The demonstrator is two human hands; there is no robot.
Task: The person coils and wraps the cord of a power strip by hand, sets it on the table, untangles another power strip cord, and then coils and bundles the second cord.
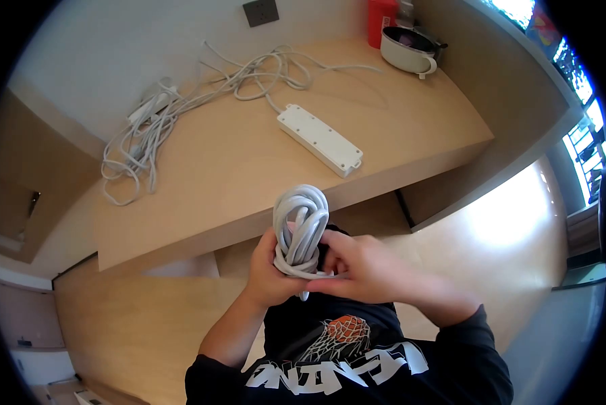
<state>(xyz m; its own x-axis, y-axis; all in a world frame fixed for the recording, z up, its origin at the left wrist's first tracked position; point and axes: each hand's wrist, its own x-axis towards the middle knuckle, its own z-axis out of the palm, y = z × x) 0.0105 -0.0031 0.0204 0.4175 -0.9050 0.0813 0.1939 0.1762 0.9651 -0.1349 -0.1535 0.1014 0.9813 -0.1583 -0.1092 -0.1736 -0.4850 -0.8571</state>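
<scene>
A coiled white cable is held upright in front of my chest, just off the desk's front edge. My left hand wraps round the bundle from the left side. On the other side, my right hand pinches a strand of the cable that runs across the lower part of the coil. Some of the right fingers are hidden behind the cable and in shadow. Beyond the hands, a white power strip lies face down on the desk, with its cord leading back to a loose tangle.
The wooden desk carries a tangle of white cords at the left, with another white power strip among them. A white pot and a red container stand at the back right. A wall socket is above.
</scene>
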